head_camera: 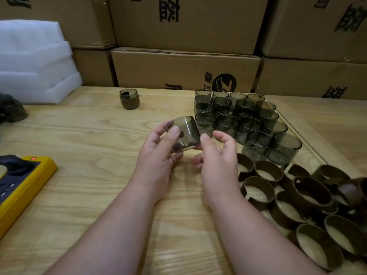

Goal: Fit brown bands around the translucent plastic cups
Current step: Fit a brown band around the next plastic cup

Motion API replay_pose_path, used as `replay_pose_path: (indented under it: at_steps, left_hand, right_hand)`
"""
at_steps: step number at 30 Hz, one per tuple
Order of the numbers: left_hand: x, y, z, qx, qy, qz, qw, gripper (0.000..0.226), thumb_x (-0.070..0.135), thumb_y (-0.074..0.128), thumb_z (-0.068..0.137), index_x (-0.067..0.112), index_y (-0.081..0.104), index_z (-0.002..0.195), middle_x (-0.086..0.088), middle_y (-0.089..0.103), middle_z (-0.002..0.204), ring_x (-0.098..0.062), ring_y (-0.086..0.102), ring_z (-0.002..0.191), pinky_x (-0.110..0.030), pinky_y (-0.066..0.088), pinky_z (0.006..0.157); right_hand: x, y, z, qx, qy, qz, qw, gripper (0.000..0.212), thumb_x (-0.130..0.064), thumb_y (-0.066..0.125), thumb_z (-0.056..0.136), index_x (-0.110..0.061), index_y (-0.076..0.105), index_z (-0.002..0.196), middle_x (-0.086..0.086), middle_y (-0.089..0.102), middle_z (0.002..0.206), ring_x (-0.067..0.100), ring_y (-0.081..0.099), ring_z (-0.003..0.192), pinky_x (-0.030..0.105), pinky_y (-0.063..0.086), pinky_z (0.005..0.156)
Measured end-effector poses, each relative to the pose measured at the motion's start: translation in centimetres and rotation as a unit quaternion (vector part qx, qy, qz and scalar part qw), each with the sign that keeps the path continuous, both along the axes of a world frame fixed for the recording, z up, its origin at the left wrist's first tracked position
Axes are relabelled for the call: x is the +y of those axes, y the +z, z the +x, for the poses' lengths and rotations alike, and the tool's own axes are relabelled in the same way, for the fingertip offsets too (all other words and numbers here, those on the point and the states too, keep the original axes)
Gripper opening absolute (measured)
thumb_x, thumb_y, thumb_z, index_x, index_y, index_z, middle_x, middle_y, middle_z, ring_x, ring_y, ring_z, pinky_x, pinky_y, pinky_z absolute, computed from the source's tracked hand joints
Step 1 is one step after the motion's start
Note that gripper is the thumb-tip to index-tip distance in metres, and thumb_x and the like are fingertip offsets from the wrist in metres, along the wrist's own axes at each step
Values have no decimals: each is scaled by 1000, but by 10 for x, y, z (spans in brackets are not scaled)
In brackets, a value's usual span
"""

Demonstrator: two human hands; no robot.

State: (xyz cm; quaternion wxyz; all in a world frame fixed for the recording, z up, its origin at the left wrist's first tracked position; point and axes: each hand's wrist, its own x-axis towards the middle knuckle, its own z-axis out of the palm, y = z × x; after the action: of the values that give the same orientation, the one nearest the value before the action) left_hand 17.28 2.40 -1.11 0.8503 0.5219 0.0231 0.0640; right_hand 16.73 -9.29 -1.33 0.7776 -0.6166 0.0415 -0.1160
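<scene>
Left hand point(158, 149) grips 1 bare cup point(185, 133) above the bench point(99, 185); right hand point(216, 153), loosely curled, touches its base. Best fetch a band point(258, 187) from the near-right pile, then slide it on squarely.

Wooden table point(99, 195), stacked cardboard boxes point(184, 68) along the far edge. White foam sheets point(33, 62) piled far left. Yellow power strip point(21, 187) near left, red light on.

Count of cups and bands on the desk point(99, 195)

One cup held point(185, 132), one banded cup point(129, 98) standing alone, roughly twenty bare cups point(246, 120) clustered; about a dozen brown bands point(297, 197) heaped, exact totals unclear.
</scene>
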Motion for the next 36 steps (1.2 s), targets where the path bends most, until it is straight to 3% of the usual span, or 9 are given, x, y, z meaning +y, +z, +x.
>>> replay_pose_path:
  at_steps: [3,5,9,13,16,19,24,30,36]
  left_hand:
    - [-1,-1,2,-15,-3,5,1000,47,35,73,79,27,61,124,-4,75,113,-18,69,96,-30,50,76]
    - [-1,-3,2,-31,8,6,999,53,30,75,78,27,58,128,-5,76,112,-17,72,93,-30,53,75]
    - [-2,-5,1,-66,51,38,996,61,21,79,78,29,53,133,-9,73,122,-24,74,106,-34,58,76]
    - [-6,-9,2,-91,67,82,990,65,16,78,76,28,54,134,2,71,128,-20,67,122,-31,58,88]
    - [-10,-10,2,-96,52,120,987,71,14,77,76,36,49,138,16,69,130,0,64,120,-18,56,83]
    - [-12,-11,2,-94,54,176,978,78,17,76,73,42,43,139,24,64,133,9,58,125,-30,54,100]
    - [-12,-10,1,-85,93,253,959,78,15,79,70,39,52,139,18,68,127,1,66,115,-36,59,95]
    - [-12,-9,-1,-90,142,266,949,75,2,80,75,58,54,116,28,67,120,3,67,105,-23,59,81]
    - [-11,-8,-2,-77,143,264,951,76,6,75,72,66,52,113,25,67,118,1,69,100,-19,56,81]
  right_hand:
    - [1,4,3,9,4,7,1000,22,-32,61,101,-25,53,120,-13,73,77,13,65,66,40,54,70]
    - [5,5,3,0,12,-26,1000,28,-38,64,99,-24,55,122,-8,73,94,15,69,77,42,56,77]
    - [12,4,0,-25,23,-92,995,45,-51,69,86,-29,54,123,-5,63,115,5,69,85,32,59,77]
    - [10,4,2,-19,14,-84,996,57,-56,70,73,-32,57,123,-5,63,121,20,69,99,48,59,91]
    - [9,1,8,-22,13,-59,998,50,-47,73,73,-33,61,120,-5,65,120,10,70,94,45,61,87]
    - [9,-1,12,-36,18,-44,998,45,-37,73,71,-32,63,114,-6,68,114,0,71,82,30,58,75]
    - [13,0,12,-56,38,-35,997,52,-35,74,62,-30,60,112,-4,69,115,6,74,84,24,59,72]
    - [13,3,9,-80,95,-23,992,51,-15,64,72,-28,58,121,0,64,129,2,73,89,15,54,71]
    - [13,1,9,-67,98,-39,992,50,4,69,89,-28,56,125,-3,65,130,27,72,101,21,57,76]
